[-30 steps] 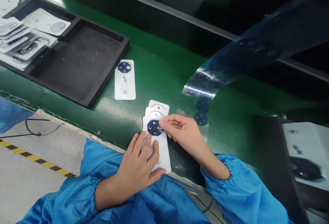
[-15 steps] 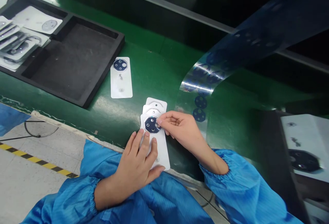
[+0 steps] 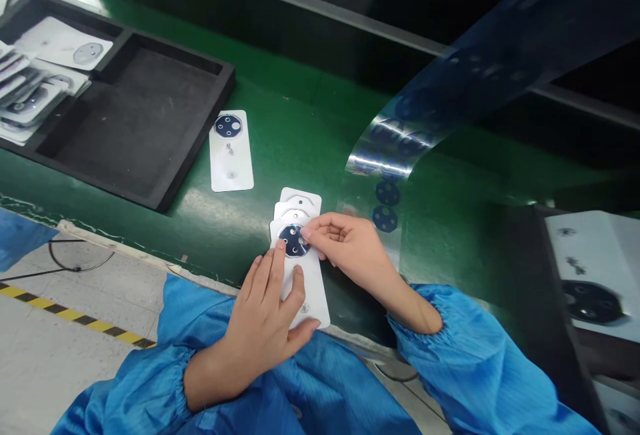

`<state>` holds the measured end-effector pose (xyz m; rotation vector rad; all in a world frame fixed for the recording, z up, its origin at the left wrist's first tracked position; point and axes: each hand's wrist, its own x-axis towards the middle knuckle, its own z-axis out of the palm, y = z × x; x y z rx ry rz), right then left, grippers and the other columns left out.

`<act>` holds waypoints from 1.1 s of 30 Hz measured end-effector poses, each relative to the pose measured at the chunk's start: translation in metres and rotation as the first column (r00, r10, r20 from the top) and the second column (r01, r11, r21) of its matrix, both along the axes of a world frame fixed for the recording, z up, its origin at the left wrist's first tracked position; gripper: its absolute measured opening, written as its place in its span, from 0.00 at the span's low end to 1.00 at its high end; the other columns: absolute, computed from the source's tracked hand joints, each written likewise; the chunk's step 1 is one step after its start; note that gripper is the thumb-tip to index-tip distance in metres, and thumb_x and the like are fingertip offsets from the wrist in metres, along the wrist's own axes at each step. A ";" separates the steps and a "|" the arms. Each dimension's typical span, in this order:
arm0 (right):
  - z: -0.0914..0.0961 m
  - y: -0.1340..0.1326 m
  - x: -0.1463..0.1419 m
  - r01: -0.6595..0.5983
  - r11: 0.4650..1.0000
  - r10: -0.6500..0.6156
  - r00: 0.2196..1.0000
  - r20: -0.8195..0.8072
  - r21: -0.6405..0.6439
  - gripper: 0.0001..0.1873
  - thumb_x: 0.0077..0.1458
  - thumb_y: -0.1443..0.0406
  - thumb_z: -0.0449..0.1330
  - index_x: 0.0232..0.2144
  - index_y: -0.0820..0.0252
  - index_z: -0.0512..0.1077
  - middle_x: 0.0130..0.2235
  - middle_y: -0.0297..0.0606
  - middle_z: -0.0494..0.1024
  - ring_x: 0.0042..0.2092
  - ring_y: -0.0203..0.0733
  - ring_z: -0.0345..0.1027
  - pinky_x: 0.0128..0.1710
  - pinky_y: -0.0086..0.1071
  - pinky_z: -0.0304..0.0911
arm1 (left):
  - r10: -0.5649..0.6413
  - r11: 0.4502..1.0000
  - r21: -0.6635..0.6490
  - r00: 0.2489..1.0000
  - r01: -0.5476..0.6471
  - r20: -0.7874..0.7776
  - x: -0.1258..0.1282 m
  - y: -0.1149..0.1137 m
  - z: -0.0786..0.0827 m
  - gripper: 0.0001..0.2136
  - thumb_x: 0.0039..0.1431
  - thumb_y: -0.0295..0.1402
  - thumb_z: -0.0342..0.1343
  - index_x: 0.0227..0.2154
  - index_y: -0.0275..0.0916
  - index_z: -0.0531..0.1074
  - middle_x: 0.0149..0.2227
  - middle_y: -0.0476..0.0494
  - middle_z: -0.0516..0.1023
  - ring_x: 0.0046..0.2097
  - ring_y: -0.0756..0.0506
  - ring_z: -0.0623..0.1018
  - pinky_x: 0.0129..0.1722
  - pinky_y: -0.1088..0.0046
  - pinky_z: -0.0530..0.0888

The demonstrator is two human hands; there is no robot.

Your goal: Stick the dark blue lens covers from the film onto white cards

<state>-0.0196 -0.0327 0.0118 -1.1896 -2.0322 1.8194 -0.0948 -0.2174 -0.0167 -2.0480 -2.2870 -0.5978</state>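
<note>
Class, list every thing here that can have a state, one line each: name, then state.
left hand, flat, pressing the top card.
right hand, fingertips pinched on the dark sticker.
dark sticker, lying on the top card.
top card, uppermost of a fanned stack.
lone card, flat on the belt, sticker on.
film strip, curling up off the belt.
black tray, left compartment holding piled cards.

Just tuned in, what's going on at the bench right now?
A person in blue sleeves works at the green bench. The left hand presses the top white card of a small stack flat; the right hand pinches the edge of the dark sticker on it. A second card lies apart by the black tray. A film strip carrying more stickers curls nearby.
</note>
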 end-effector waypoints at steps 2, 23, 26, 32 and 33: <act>-0.001 -0.003 0.002 -0.057 0.977 0.053 0.998 0.023 0.206 0.13 0.57 0.54 0.64 0.31 0.58 0.76 0.27 0.37 0.78 0.27 0.38 0.68 0.27 0.33 0.65 | 0.000 1.000 -0.005 1.000 0.000 -0.005 0.000 0.001 0.001 0.28 0.64 0.49 0.52 0.56 0.30 0.66 0.65 0.15 0.58 0.62 0.25 0.67 0.57 0.49 0.69; -0.004 0.043 0.014 -0.202 0.481 0.026 0.976 0.217 0.853 0.14 0.68 0.62 0.49 0.38 0.60 0.73 0.35 0.44 0.76 0.38 0.49 0.68 0.41 0.41 0.64 | -0.074 0.996 0.036 0.992 0.078 -0.100 -0.004 -0.006 0.000 0.48 0.54 0.68 0.51 0.60 0.25 0.66 0.65 0.14 0.60 0.65 0.20 0.64 0.59 0.41 0.67; 0.016 0.073 0.036 -0.022 0.493 -0.080 0.994 0.070 0.870 0.12 0.66 0.61 0.54 0.39 0.58 0.75 0.34 0.41 0.79 0.35 0.46 0.72 0.38 0.39 0.66 | -0.196 0.971 0.104 0.964 0.217 -0.178 -0.008 -0.014 0.002 0.21 0.66 0.40 0.58 0.56 0.31 0.71 0.62 0.28 0.70 0.65 0.28 0.67 0.63 0.43 0.63; 0.012 0.106 0.072 0.115 0.563 -0.135 0.990 -0.046 0.819 0.14 0.63 0.59 0.57 0.47 0.55 0.78 0.46 0.40 0.83 0.44 0.49 0.78 0.45 0.43 0.71 | -0.387 0.872 0.242 0.903 0.425 -0.189 -0.039 -0.031 0.042 0.18 0.69 0.22 0.43 0.53 0.29 0.74 0.57 0.34 0.76 0.64 0.34 0.70 0.64 0.51 0.67; 0.005 0.109 0.071 0.103 0.560 -0.129 0.991 -0.037 0.822 0.16 0.64 0.59 0.56 0.49 0.55 0.77 0.50 0.40 0.82 0.47 0.50 0.77 0.48 0.44 0.71 | -0.394 0.864 0.255 0.899 0.434 -0.193 -0.051 -0.030 0.051 0.19 0.69 0.22 0.40 0.56 0.29 0.72 0.58 0.34 0.76 0.63 0.36 0.71 0.64 0.53 0.68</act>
